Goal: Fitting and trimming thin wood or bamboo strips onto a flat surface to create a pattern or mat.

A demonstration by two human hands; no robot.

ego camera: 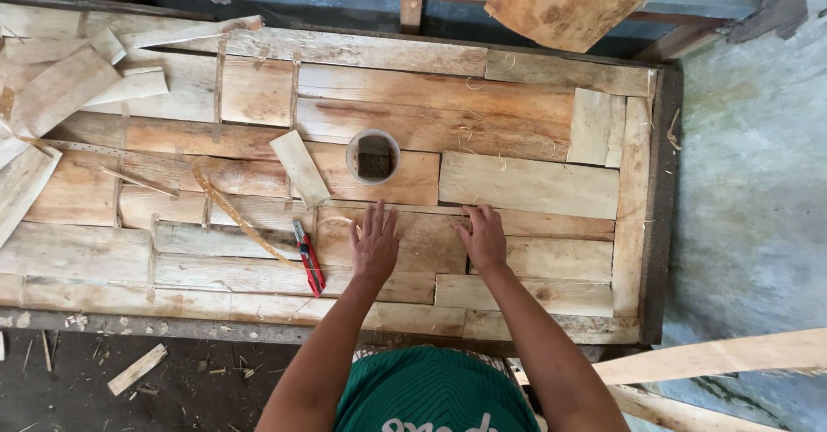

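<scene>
Both my hands lie flat on a wooden panel point(517, 186) made of many pale and orange-brown veneer pieces fitted side by side. My left hand point(376, 244) rests palm down, fingers spread, on a brown piece near the panel's front. My right hand point(482, 237) presses flat just to its right, on the seam between two pieces. Neither hand holds anything. A round hole point(373, 156) with a pale rim sits in the panel just beyond my left hand.
A red-handled cutter point(307, 258) lies left of my left hand. A loose veneer strip point(300, 167) and a curled tape strip point(226, 204) lie further left. Loose offcuts point(60, 92) pile at far left. A board point(568, 1) leans at the back; grey floor point(749, 208) on the right.
</scene>
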